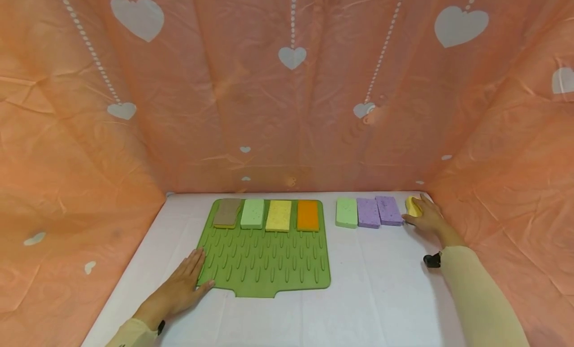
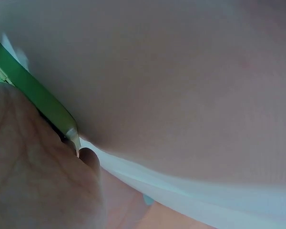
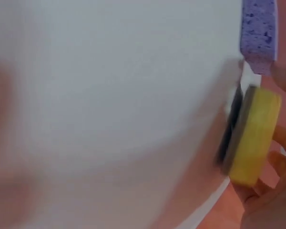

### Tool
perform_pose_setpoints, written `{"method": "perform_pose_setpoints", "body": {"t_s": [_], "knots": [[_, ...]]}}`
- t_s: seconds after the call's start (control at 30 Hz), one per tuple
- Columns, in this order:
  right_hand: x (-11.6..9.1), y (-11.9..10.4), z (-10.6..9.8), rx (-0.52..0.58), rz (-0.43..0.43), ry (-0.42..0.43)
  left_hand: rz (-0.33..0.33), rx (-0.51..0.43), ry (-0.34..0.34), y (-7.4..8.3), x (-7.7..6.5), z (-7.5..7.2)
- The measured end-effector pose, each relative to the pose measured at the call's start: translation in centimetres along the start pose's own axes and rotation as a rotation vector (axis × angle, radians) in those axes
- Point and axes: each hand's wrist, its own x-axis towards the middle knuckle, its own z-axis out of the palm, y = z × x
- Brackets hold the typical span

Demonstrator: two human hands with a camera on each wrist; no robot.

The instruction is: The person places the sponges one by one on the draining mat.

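At the table's far right corner my right hand [image 1: 428, 218] grips a yellow sponge [image 1: 413, 206] between thumb and fingers. In the right wrist view this sponge [image 3: 255, 138] shows a dark layer on the side facing the table, and it is tilted. My left hand [image 1: 185, 282] lies with straight fingers over the left edge of a green ribbed mat [image 1: 264, 260]. Along the mat's far edge lie a grey-topped sponge [image 1: 227, 211], a light green sponge [image 1: 253, 213], a yellow sponge [image 1: 278, 215] and an orange sponge [image 1: 308, 215].
Between the mat and my right hand a second light green sponge [image 1: 347, 212] and two purple sponges, one left [image 1: 368, 212] and one right [image 1: 389, 210], lie in a row. A white cloth [image 1: 372, 287] covers the table. Orange curtains [image 1: 251, 113] enclose the back and both sides.
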Motion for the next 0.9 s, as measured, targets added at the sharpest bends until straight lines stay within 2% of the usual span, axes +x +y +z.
{"method": "perform_pose_setpoints", "body": {"t_s": [0.1,0.37,0.53,0.7,0.9], "knots": [[-0.3,0.2,-0.3,0.003,0.023,-0.029,0.000,0.004,-0.001,0.0,0.0,0.0],[-1.3,0.9,-1.0,0.039,0.018,-0.137,-0.003,0.047,-0.002,0.0,0.2,-0.2],[-1.4,1.4,-1.2,0.085,0.054,-0.161,-0.002,0.040,0.000,-0.1,0.2,-0.1],[-1.3,1.7,-1.4,0.065,0.088,-0.114,0.004,0.001,0.007,-0.1,0.0,0.1],[-1.4,2.2,-1.2,0.103,0.107,-0.014,0.023,0.016,0.030,0.0,-0.1,0.0]]}}
